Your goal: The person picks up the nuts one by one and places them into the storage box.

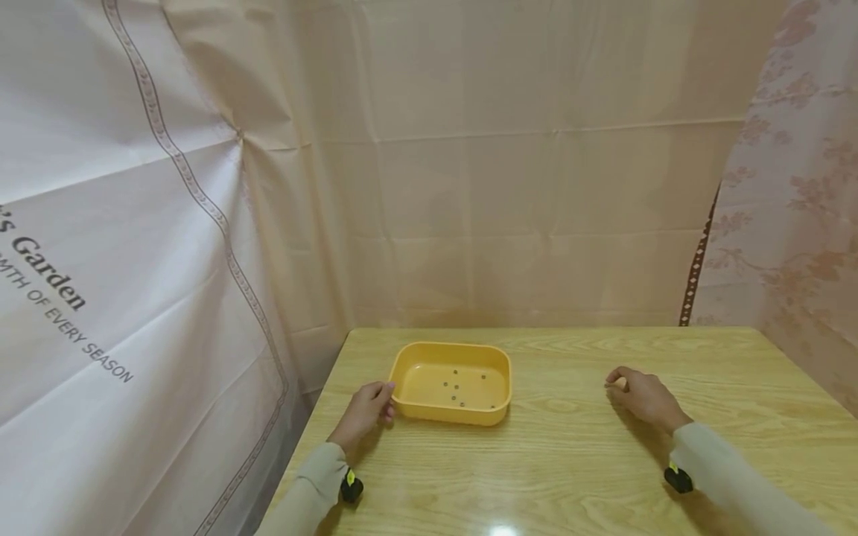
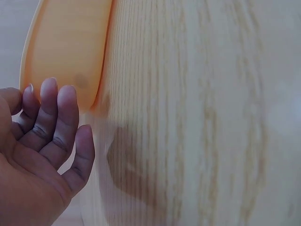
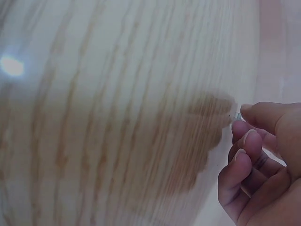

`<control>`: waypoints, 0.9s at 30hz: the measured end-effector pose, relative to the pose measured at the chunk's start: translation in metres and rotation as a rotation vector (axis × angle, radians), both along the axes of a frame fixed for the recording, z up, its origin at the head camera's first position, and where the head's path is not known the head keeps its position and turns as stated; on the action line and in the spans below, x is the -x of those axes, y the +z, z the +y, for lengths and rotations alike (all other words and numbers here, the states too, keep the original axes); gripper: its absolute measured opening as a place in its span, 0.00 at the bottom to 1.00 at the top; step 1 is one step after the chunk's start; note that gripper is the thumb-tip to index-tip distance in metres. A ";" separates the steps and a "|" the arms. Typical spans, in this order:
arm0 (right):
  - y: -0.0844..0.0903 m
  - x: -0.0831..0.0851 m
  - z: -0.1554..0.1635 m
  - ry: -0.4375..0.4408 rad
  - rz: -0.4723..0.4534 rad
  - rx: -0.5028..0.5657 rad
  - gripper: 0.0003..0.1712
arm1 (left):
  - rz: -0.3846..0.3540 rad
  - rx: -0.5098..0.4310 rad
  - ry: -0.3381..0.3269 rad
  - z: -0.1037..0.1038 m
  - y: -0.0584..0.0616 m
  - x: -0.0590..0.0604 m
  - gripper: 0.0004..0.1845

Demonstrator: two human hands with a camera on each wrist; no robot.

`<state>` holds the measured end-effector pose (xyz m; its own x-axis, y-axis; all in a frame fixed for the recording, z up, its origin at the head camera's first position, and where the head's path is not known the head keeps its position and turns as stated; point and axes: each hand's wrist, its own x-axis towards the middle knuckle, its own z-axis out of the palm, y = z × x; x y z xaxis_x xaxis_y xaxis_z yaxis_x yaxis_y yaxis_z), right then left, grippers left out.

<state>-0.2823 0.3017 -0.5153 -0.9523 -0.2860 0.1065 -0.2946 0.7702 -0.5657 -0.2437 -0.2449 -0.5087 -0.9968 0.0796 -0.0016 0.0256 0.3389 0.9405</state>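
Observation:
A yellow rectangular plastic tray [image 1: 436,414] sits on the table, left of the middle. Several small dark ring-like metal pieces, like nuts [image 1: 456,387], lie scattered on its floor. At the tray's left end, my left hand [image 1: 365,411] pinches the rim between thumb and index finger. In the left wrist view, the other fingers curl loosely beside the tray wall [image 2: 70,42]. Well to the right of the tray, low over the table, is my right hand [image 1: 645,398]. Its thumb and index fingertips pinch a tiny shiny piece [image 3: 239,116], mostly covered by them.
The wood-grain table [image 1: 556,461] has its far edge against a beige hanging cloth [image 1: 509,186]. A white printed cloth [image 1: 134,298] hangs along the left side, and a floral one [image 1: 798,223] hangs on the right.

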 end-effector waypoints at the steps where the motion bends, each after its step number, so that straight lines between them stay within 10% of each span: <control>1: -0.001 0.001 0.000 -0.001 0.000 -0.004 0.14 | -0.001 -0.003 -0.001 0.000 0.000 0.000 0.21; 27: -0.002 0.010 -0.004 -0.041 0.074 -0.112 0.11 | -0.005 -0.044 -0.004 0.000 0.002 -0.001 0.21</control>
<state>-0.2926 0.2981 -0.5172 -0.9540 -0.2615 0.1463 -0.2996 0.8395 -0.4533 -0.2427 -0.2449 -0.5071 -0.9965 0.0832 -0.0027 0.0222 0.2971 0.9546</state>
